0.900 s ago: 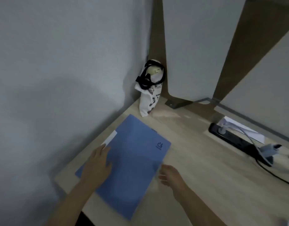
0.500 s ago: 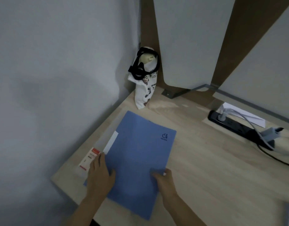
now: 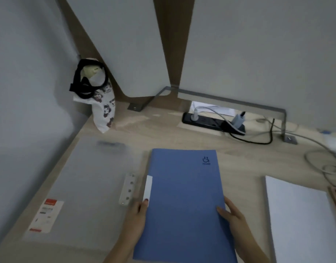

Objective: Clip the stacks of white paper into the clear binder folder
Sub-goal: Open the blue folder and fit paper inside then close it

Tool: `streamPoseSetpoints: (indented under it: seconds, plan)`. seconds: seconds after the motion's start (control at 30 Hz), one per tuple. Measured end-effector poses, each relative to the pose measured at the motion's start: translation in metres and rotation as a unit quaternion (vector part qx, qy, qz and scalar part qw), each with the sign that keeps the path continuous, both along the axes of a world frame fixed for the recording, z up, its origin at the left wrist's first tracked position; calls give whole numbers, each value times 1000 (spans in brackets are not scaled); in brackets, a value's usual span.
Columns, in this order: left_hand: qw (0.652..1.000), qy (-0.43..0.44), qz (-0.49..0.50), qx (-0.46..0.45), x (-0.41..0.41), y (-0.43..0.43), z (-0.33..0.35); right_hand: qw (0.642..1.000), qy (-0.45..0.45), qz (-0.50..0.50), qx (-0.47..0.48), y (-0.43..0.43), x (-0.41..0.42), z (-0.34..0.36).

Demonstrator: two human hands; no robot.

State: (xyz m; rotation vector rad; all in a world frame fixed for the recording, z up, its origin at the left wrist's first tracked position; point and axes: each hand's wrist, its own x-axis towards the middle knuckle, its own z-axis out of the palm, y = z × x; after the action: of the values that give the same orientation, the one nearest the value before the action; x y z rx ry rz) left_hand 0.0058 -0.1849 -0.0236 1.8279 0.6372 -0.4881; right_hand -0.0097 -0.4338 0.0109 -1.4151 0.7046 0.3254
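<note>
Blue card, a closed blue folder point(image 3: 184, 196), lies flat between the two hands and is held at both long edges. The left hand point(image 3: 137, 215) pinches its left edge, one fingertip showing on top beside a white tab. The right hand point(image 3: 232, 215) clasps the right edge, fingers laid over the cover; the thumb is hidden. Both forearms come in from the near edge of the table point(image 3: 182, 137), wrists low. The clear binder folder point(image 3: 91, 186) lies flat just left of the left hand, its long axis running away from the person. Its white clip strip point(image 3: 127, 188) sits just beyond that hand's fingertips, and a red-and-white label point(image 3: 46, 215) is further left. Whether the blue cover overlaps the clear sheet cannot be told. The stack of white paper point(image 3: 299, 215) lies to the right of the right hand, apart from it, with its long axis roughly parallel to the blue folder. The right hand is plainly the nearer one to the paper, the left to the clip. Judging from this, no clipping has begun. The blue folder likely needs setting aside before the right hand can carry paper across to the strip.
</note>
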Motion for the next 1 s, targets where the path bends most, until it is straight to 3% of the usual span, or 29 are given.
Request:
streamPoseSetpoints:
  seconds: [0.13,0.2,0.37,0.43,0.57,0.67,0.77,0.9,1.0]
  plan:
    - [994,1,-71,80,-2,-32,-8,999,-3,-36,-14,-38,-23,3]
    - [996,8,-70,54,2,-43,-8,999,-2,-35,-19,-48,-29,2]
    - [992,65,80,-75,29,-25,-2,998,25,-43,-42,-74,-46,1]
    - [990,68,78,-100,42,-15,5,998,43,-25,-34,-85,-51,-1]
    - [990,13,76,-120,62,-15,4,997,70,12,0,-94,-51,-7]
    - [989,-44,78,-116,71,-23,3,997,72,2,-38,-95,-47,-16]
    - [998,-62,-30,1,58,-41,-7,994,73,-29,-79,-82,-38,-23]
    - [958,-91,-270,26,15,-73,-21,975,68,-28,-212,-62,-30,-42]
    - [959,-77,-274,13,3,-84,-25,949,98,-16,-300,-49,-25,-45]
